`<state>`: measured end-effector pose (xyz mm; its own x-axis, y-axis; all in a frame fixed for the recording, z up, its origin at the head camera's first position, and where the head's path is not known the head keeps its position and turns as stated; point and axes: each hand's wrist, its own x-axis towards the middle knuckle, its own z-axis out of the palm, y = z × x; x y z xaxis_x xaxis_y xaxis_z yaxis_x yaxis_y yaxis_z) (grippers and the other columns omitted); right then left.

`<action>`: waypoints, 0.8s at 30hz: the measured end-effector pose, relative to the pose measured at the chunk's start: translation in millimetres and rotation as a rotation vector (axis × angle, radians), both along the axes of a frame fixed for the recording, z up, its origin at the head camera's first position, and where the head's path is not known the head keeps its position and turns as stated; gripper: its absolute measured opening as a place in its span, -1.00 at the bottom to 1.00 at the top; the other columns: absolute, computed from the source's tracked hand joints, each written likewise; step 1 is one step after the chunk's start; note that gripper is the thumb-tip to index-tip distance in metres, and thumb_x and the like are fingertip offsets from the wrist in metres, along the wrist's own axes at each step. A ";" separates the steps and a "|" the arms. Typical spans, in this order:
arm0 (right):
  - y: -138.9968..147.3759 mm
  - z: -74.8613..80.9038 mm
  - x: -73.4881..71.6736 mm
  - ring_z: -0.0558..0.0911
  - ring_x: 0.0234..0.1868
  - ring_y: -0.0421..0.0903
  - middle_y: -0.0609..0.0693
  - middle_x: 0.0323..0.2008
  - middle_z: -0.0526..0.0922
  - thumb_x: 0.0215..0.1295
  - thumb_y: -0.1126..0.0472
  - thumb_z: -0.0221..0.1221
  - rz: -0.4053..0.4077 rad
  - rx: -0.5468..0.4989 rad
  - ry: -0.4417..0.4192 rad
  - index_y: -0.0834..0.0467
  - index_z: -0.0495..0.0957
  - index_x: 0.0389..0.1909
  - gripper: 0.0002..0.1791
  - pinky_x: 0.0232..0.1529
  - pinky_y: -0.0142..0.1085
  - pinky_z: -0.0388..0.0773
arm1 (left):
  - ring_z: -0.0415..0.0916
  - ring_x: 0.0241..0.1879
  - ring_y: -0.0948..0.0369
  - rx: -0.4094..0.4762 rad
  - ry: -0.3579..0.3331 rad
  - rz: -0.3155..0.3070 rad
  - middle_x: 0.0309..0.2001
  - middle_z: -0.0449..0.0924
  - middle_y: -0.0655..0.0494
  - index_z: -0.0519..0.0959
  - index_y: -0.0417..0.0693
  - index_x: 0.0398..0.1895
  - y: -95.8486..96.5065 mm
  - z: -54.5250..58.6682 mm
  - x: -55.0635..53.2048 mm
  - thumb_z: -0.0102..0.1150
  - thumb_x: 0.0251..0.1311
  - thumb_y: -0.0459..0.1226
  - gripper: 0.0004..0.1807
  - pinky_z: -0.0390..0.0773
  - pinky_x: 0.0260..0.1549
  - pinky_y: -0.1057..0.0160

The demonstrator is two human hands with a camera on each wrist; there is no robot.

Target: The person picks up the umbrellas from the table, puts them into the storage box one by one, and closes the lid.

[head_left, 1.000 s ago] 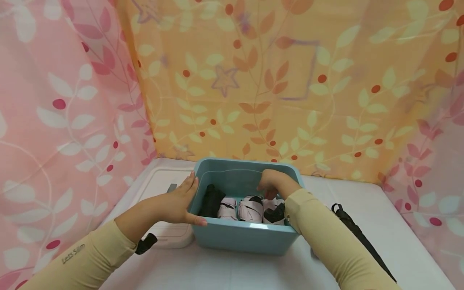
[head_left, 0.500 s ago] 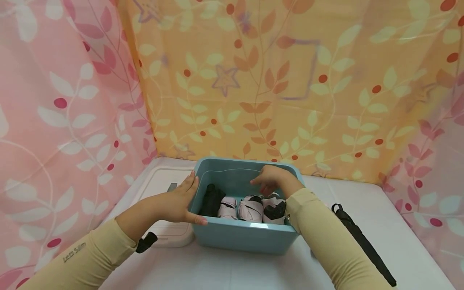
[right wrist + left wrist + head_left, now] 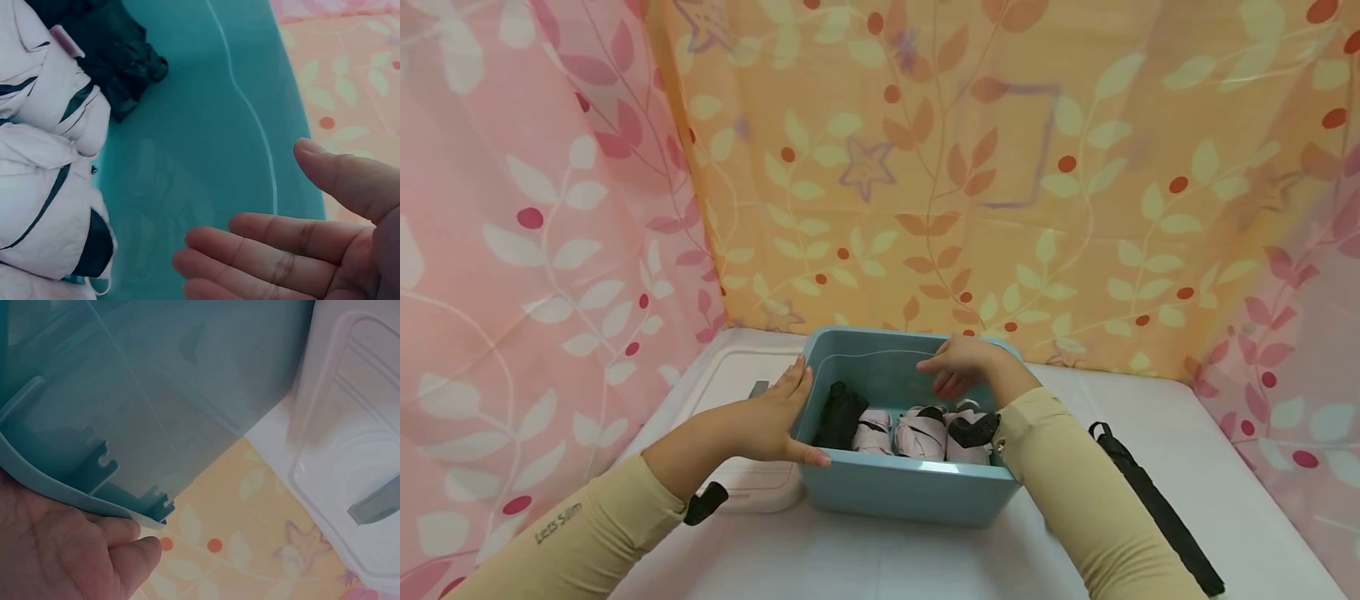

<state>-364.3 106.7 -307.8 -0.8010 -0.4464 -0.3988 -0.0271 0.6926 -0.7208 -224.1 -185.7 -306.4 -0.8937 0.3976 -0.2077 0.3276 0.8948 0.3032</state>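
Observation:
A blue plastic storage bin [image 3: 902,493] stands in the middle of the table. My left hand [image 3: 766,427] rests at its left rim, fingers straight along the side and thumb over the front corner. In the left wrist view, the palm and fingers [image 3: 125,540] lie against the rim's outside. Inside the bin, several rolled pale pink cloth bundles [image 3: 921,435] with black trim lie in a row. Left of them is a black bundle [image 3: 838,417] of crinkled fabric. My right hand [image 3: 964,367] hovers over the bin's back right, palm turned inward, fingers extended and holding nothing.
The bin's pale lid [image 3: 741,367], with a grey latch [image 3: 759,388], lies on the table to the left, partly behind my left arm. A slim black furled umbrella [image 3: 1157,508] lies at the right. Patterned curtains [image 3: 865,208] enclose the back and sides.
My right hand has lifted from the rightmost pink bundle toward the back rim, its fingers straightening. More of that bundle shows. The left hand stays at the rim.

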 end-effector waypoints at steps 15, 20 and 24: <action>22.5 38.8 8.5 0.65 -0.21 0.02 0.28 -0.18 0.62 0.35 -0.01 0.00 -0.010 -0.212 0.050 0.44 0.38 0.10 -0.42 -0.15 -0.09 0.55 | -0.49 0.40 -0.04 -0.010 0.012 0.001 0.42 -0.60 -0.09 -0.36 -0.22 0.41 -0.3 -3.0 -2.4 0.08 -0.30 0.44 0.41 -0.03 0.25 -0.13; 48.2 48.7 16.6 0.65 -0.19 0.02 0.23 -0.20 0.64 0.31 -0.10 0.02 -0.008 -0.240 0.096 0.40 0.37 0.12 -0.36 -0.13 -0.11 0.55 | -0.49 0.40 -0.04 -0.011 0.014 -0.004 0.42 -0.59 -0.10 -0.35 -0.24 0.41 0.8 -2.0 -2.0 0.08 -0.30 0.44 0.41 -0.03 0.25 -0.13; 73.5 55.7 26.1 0.64 -0.17 0.05 0.17 -0.24 0.65 0.29 -0.11 0.04 -0.024 -0.250 0.136 0.40 0.35 0.13 -0.34 -0.14 -0.12 0.55 | -0.51 0.39 -0.04 -0.007 0.011 -0.009 0.42 -0.59 -0.11 -0.35 -0.25 0.40 3.0 -0.2 -1.9 0.09 -0.30 0.44 0.41 -0.05 0.26 -0.12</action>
